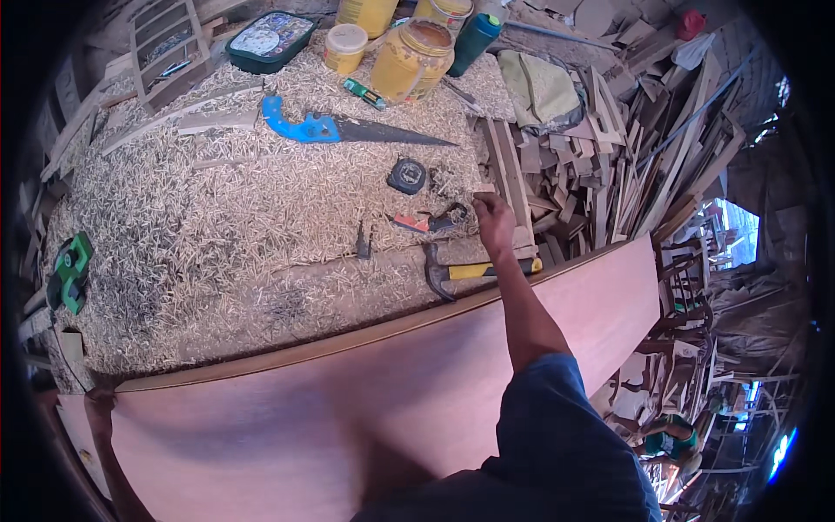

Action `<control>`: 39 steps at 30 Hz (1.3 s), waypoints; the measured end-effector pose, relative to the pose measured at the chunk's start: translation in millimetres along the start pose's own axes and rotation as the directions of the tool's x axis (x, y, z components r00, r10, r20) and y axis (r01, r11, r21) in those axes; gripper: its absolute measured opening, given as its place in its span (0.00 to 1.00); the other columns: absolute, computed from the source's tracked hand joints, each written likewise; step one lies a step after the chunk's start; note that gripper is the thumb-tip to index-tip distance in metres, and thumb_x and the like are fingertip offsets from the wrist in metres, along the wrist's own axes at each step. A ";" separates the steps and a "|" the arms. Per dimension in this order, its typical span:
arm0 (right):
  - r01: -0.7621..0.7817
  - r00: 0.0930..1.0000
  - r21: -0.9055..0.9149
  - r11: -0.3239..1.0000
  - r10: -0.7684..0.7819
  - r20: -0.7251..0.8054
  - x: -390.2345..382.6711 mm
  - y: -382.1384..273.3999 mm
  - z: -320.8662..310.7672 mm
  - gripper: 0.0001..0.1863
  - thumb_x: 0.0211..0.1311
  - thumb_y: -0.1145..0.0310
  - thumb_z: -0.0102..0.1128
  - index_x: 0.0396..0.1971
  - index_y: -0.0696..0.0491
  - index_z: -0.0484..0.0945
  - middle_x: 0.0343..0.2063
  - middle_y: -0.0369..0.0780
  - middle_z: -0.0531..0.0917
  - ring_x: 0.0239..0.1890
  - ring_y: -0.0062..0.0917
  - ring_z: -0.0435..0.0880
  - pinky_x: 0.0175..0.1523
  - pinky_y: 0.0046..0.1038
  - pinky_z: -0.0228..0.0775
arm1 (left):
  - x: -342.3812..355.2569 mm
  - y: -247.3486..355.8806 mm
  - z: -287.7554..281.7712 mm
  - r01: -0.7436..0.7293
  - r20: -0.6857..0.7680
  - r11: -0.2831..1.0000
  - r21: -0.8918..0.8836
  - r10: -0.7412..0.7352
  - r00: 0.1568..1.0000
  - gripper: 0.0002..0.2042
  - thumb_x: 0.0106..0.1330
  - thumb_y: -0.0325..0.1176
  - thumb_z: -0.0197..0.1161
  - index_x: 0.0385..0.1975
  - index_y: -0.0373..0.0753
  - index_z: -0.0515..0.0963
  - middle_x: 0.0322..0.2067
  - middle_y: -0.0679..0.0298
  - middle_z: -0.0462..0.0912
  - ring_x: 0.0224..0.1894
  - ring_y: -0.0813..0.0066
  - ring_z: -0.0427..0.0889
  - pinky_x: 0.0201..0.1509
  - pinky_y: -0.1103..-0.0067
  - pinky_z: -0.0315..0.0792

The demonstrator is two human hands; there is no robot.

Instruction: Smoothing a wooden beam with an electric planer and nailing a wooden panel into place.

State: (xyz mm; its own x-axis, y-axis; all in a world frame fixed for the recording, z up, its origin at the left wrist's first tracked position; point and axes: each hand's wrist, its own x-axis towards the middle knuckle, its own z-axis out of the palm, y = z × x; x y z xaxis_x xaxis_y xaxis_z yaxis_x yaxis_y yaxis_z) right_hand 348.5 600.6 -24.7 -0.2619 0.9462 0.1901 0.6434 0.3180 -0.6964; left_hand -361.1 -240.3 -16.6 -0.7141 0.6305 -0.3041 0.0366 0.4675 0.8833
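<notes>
My right hand [494, 219] reaches over the shavings-covered workbench [200, 209], pinched on a small wood piece [484, 188]. Just left of it are a tape measure [405, 176], an orange-and-black hand tool [410, 222] and a narrow dark metal piece [364, 244]. A yellow-handled claw hammer [470, 271] lies below it. My left hand [100, 404] grips the corner of a large pinkish wood panel [261, 435] that stands along the bench's near edge. A blue-handled handsaw [306, 126] lies farther back.
A green power tool [74, 265] sits at the left. Yellow tubs [409, 61], a teal bottle [474, 43] and a green container [270, 39] stand at the back. Scrap wood [609, 157] piles up to the right. Another person [670, 435] is at lower right among wooden chairs.
</notes>
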 end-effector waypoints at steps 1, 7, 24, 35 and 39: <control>0.006 1.000 -0.036 0.999 -0.005 0.025 5.2 0.8 8.8 0.14 0.72 0.66 0.71 0.50 0.59 0.90 0.45 0.49 0.92 0.48 0.35 0.92 0.56 0.34 0.83 | 0.6 0.6 0.8 0.022 -0.033 0.999 -0.040 -0.023 0.999 0.10 0.64 0.15 0.59 0.35 0.36 0.84 0.31 0.67 0.83 0.28 0.79 0.77 0.31 0.80 0.67; 0.217 0.976 -0.199 0.955 -0.218 0.020 13.9 -8.5 47.1 0.17 0.65 0.64 0.77 0.50 0.54 0.90 0.44 0.48 0.89 0.49 0.42 0.90 0.56 0.39 0.82 | 4.7 4.6 0.6 0.103 -0.037 0.995 0.000 -0.103 0.994 0.10 0.56 0.13 0.59 0.31 0.37 0.82 0.28 0.64 0.83 0.25 0.76 0.80 0.28 0.79 0.69; 0.172 0.981 -0.312 0.934 -0.134 0.140 44.1 -13.8 67.0 0.41 0.51 0.54 0.86 0.67 0.45 0.82 0.55 0.51 0.84 0.63 0.50 0.80 0.68 0.49 0.75 | 6.3 15.2 3.3 0.194 -0.107 0.977 -0.093 -0.203 0.973 0.10 0.51 0.12 0.63 0.30 0.36 0.81 0.27 0.64 0.83 0.25 0.74 0.82 0.27 0.78 0.75; -0.418 0.905 0.507 0.754 0.294 0.309 30.6 -39.9 29.1 0.37 0.64 0.50 0.76 0.69 0.54 0.78 0.53 0.48 0.89 0.53 0.43 0.90 0.60 0.49 0.84 | -2.7 16.1 14.3 0.148 -0.149 0.982 0.116 -0.130 0.980 0.10 0.50 0.11 0.64 0.29 0.35 0.81 0.28 0.64 0.83 0.29 0.77 0.82 0.32 0.79 0.76; -0.592 0.805 0.805 -0.023 0.031 0.593 -25.5 -84.8 2.1 0.38 0.74 0.40 0.60 0.72 0.54 0.75 0.58 0.51 0.87 0.58 0.47 0.89 0.60 0.52 0.87 | -9.4 16.0 30.8 0.138 -0.232 0.913 0.384 -0.049 0.972 0.12 0.55 0.10 0.60 0.34 0.31 0.84 0.32 0.61 0.87 0.34 0.74 0.85 0.39 0.78 0.79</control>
State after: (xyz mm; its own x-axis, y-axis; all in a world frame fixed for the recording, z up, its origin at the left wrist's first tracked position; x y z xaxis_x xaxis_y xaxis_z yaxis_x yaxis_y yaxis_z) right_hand 299.0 549.4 28.1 -0.6175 0.7355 -0.2787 -0.4391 -0.6164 -0.6536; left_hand -332.3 -219.7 -10.6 -0.8575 0.4462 -0.2561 0.2037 0.7516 0.6274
